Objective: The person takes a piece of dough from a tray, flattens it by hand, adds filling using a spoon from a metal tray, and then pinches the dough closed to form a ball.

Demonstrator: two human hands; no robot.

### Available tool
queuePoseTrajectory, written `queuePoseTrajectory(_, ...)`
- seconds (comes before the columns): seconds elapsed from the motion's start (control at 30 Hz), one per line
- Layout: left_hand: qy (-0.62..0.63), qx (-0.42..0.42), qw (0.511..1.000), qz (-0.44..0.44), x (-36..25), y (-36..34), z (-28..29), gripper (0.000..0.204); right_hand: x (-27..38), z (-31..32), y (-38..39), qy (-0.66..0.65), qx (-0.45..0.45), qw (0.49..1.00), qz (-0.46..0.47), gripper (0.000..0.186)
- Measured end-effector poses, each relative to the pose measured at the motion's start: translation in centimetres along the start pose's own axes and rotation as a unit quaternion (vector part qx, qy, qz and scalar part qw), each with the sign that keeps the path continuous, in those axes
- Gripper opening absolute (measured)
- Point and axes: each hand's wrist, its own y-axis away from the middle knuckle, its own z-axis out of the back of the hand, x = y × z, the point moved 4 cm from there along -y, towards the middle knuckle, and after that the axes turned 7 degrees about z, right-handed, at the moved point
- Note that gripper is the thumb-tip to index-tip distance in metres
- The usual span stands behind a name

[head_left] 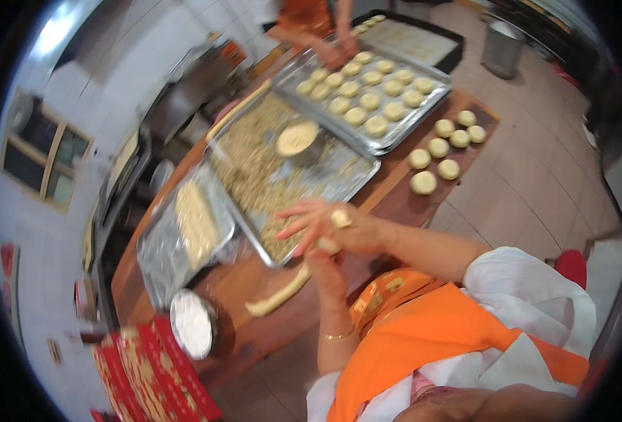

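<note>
My right hand (349, 232) reaches in from the right with its fingers stretched to the left, and a small pale piece of dough (340, 219) rests in it. Just below, my left hand (325, 271) is closed around a ball of dough (328, 245), which its fingers partly hide. The two hands meet above the near corner of a metal tray (367, 171) spread with crumbly filling (244, 158). On the wooden table beside my left hand lies a rope of dough (280, 299). Several round dough balls (438, 147) stand at the table's right edge.
A metal bowl (301, 144) of pale crumbs stands in the filling tray. Farther back, another person's hands (339, 53) work at a tray of dough rounds (370, 100). Plastic-covered dough (197, 224) lies left, near a bowl of white powder (192, 325) and red packaging (152, 373).
</note>
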Motion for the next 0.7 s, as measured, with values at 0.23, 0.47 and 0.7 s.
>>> queuePoseTrajectory(0.23,-0.032,0.038,0.998,-0.032,-3.3,1.3,0.3,0.056,0.4,-2.3,-1.6,-0.026,-0.033,0.999,-0.013,0.063)
queuePoseTrajectory(0.47,-0.026,-0.015,0.998,-0.050,-3.6,0.9,-0.5,0.049,-0.3,-2.0,-1.8,0.074,-0.008,0.997,-0.006,0.057)
queuePoseTrajectory(0.7,0.102,0.009,0.994,0.041,-4.4,0.6,0.5,0.048,1.6,-1.3,-2.3,0.282,0.057,0.947,-0.142,0.016)
